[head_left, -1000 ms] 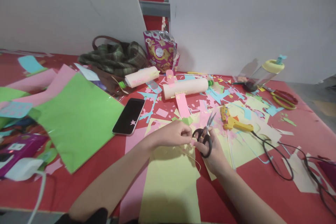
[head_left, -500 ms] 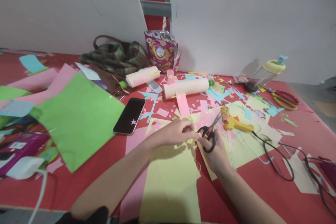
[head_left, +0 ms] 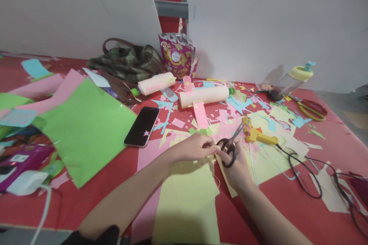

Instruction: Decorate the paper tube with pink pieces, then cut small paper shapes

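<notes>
In my right hand (head_left: 235,164) are black-handled scissors (head_left: 229,149), their blades pointing up and away to the right. My left hand (head_left: 199,146) is closed in a pinch, its fingertips meeting those of my right hand. A pale scrap shows at the pinch, too small and covered to name. Beneath both hands lie sheets of yellow paper (head_left: 186,203), with small yellow cuttings near the fingertips. Just beyond the scissor tips rests a yellow glue gun (head_left: 260,136) with a black cord.
A phone (head_left: 142,127) with a pink paper star lies left of my hands, beside green paper (head_left: 86,130). Paper-covered rolls (head_left: 205,96), a snack bag (head_left: 178,56) and a plaid bag (head_left: 129,61) stand behind. Rightward are a clear bottle (head_left: 291,80), more scissors (head_left: 312,109) and scraps.
My left hand has shifted slightly down and right, its fingertips closer to my right hand. The scissors stay in nearly the same place.
</notes>
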Demonstrator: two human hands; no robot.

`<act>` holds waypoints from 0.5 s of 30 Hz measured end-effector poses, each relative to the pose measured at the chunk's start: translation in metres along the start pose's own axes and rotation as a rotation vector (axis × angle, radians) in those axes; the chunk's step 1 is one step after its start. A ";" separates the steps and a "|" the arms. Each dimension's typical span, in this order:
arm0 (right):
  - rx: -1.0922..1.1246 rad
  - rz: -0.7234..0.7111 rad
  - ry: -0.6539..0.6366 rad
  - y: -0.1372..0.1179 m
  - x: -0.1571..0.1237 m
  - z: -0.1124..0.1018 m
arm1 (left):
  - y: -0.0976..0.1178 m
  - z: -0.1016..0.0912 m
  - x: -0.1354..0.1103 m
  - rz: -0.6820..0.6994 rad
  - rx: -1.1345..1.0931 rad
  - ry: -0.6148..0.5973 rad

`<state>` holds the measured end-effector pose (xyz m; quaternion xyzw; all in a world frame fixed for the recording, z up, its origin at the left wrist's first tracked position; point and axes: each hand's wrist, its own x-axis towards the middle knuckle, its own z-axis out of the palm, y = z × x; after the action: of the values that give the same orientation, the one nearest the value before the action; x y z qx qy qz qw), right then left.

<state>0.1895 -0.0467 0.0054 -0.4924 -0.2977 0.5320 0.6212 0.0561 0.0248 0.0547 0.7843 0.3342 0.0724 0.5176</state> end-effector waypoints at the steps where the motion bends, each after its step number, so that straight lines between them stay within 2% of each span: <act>1: -0.007 -0.002 0.000 0.000 0.000 0.000 | -0.001 0.000 0.000 0.006 0.004 0.003; 15: -0.030 -0.009 0.007 0.000 0.000 -0.001 | -0.002 0.001 0.000 0.030 -0.003 -0.033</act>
<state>0.1907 -0.0466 0.0054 -0.5020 -0.3059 0.5230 0.6172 0.0562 0.0245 0.0525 0.7894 0.3138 0.0677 0.5232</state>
